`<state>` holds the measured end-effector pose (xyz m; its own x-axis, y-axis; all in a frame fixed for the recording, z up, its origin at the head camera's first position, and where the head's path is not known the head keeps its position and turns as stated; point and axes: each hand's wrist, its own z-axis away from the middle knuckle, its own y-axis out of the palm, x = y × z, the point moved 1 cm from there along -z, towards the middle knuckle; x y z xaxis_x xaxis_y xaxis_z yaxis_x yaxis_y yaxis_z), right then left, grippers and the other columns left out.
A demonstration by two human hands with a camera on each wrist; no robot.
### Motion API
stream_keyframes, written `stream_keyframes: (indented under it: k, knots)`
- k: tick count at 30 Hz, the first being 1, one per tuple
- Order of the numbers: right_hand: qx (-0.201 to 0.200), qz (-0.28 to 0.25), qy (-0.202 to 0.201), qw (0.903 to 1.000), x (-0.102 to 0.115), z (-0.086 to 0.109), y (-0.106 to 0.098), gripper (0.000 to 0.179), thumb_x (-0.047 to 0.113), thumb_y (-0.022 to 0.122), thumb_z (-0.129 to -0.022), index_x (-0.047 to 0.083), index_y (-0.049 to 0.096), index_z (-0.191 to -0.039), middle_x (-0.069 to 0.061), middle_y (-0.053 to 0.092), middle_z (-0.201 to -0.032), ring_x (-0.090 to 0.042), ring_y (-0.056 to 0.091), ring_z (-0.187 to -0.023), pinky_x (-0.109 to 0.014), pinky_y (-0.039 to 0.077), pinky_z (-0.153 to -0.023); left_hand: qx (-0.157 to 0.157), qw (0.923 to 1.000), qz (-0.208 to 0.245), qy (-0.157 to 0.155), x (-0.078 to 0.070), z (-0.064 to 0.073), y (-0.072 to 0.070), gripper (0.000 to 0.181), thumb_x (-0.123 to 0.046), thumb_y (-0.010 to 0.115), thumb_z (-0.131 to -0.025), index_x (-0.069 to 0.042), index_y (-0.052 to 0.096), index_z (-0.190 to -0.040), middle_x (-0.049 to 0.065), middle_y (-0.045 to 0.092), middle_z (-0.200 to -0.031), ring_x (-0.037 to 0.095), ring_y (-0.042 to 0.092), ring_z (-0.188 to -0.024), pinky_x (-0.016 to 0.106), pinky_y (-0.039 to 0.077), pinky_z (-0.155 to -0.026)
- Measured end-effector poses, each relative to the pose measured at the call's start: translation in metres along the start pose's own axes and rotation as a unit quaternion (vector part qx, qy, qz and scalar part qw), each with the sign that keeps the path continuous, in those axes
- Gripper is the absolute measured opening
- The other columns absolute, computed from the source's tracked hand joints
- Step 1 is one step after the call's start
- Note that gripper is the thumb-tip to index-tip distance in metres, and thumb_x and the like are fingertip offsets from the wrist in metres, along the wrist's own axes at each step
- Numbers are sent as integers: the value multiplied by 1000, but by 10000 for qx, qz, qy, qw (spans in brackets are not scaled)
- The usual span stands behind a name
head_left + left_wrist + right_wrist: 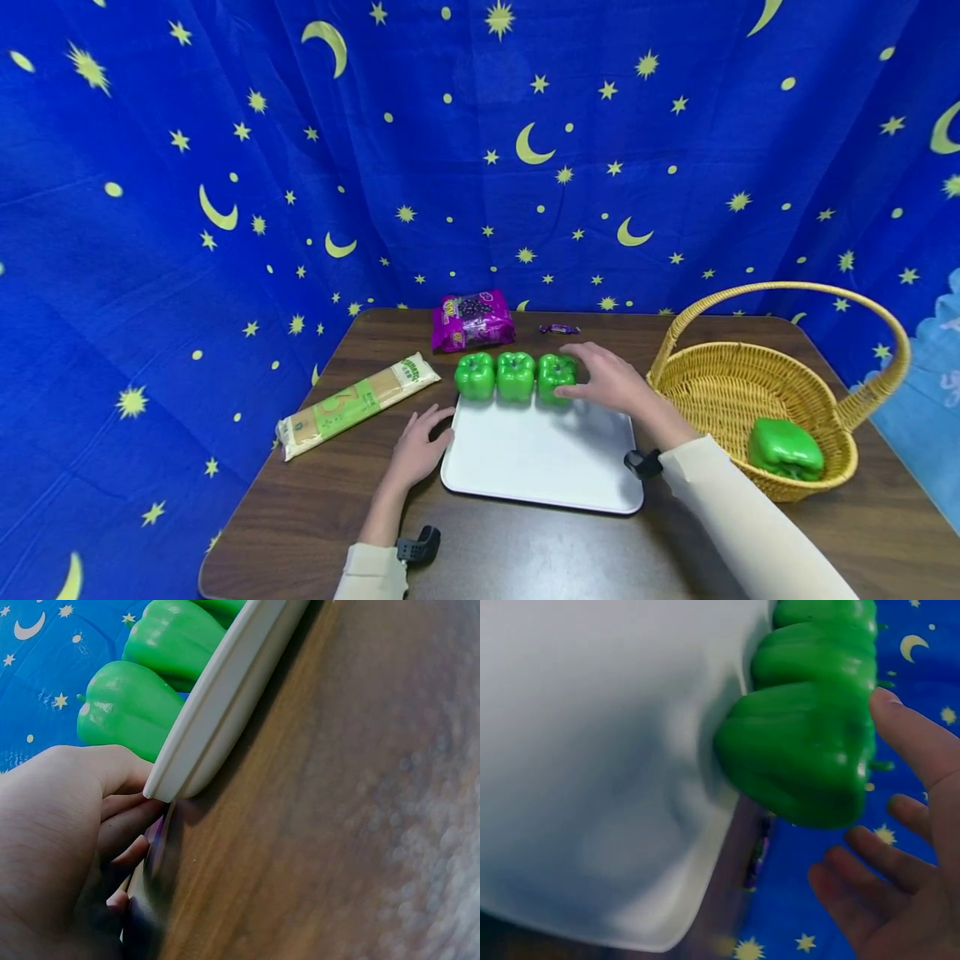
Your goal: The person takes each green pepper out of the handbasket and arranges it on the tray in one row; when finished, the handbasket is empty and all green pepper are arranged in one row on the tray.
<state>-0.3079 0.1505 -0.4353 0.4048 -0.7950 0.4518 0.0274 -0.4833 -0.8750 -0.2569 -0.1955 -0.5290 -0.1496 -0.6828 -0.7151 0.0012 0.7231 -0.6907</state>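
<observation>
Three green bell peppers (516,377) stand in a row along the far edge of a white tray (540,454). My left hand (422,446) is at the tray's left edge; in the left wrist view its thumb and finger pinch the rim (196,720). Around the rightmost pepper (799,754), my right hand (609,382) is spread, thumb on the near side and fingers beyond. The right wrist view shows a gap between its fingers (870,862) and that pepper. Another green bell pepper (786,450) lies on its side in a wicker basket (720,371).
The basket, with its tall arched handle (780,286), stands right of the tray. A noodle packet (358,405) lies to the left. Behind the peppers are a purple snack bag (474,321) and a small wrapped candy (559,329). A blue starry curtain (450,183) hangs behind the table.
</observation>
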Motion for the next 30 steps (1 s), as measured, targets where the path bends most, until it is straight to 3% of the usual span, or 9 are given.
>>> stream_keyframes:
  k: [8, 15, 23, 30]
  knots:
    - [22, 138, -394, 9991, 2, 15, -23, 70, 44, 76, -80, 13, 52, -137, -10, 57, -129, -29, 54, -116, -52, 46, -93, 8, 10000, -18, 53, 0, 1, 0, 39, -27, 59, -95, -19, 59, -133, 13, 47, -143, 31, 30, -138, 52, 11, -115]
    - [230, 189, -542, 9981, 3, 36, -50, 69, 54, 69, -83, 13, 53, -136, -9, 60, -125, -27, 57, -113, -50, 47, -92, 7, 10000, -26, 65, 0, 2, 0, 39, -26, 59, -95, -19, 59, -133, 13, 47, -142, 32, 30, -138, 53, 11, -115]
    - [324, 178, -760, 9964, -14, 69, -82, 40, 36, 73, -85, 15, 66, -119, 2, 66, -111, -17, 62, -96, -41, 53, -81, 13, 10000, -68, 28, -3, 0, 0, 39, -27, 59, -95, -20, 59, -133, 13, 46, -143, 33, 28, -139, 55, 12, -114]
    - [152, 271, -708, 9970, -36, 94, -107, 36, 32, 73, -87, 12, 67, -116, 1, 68, -106, -13, 62, -91, -38, 54, -77, 39, 10000, -85, -30, -3, 1, 0, 39, -27, 58, -95, -21, 59, -134, 13, 45, -144, 34, 27, -139, 57, 13, -113]
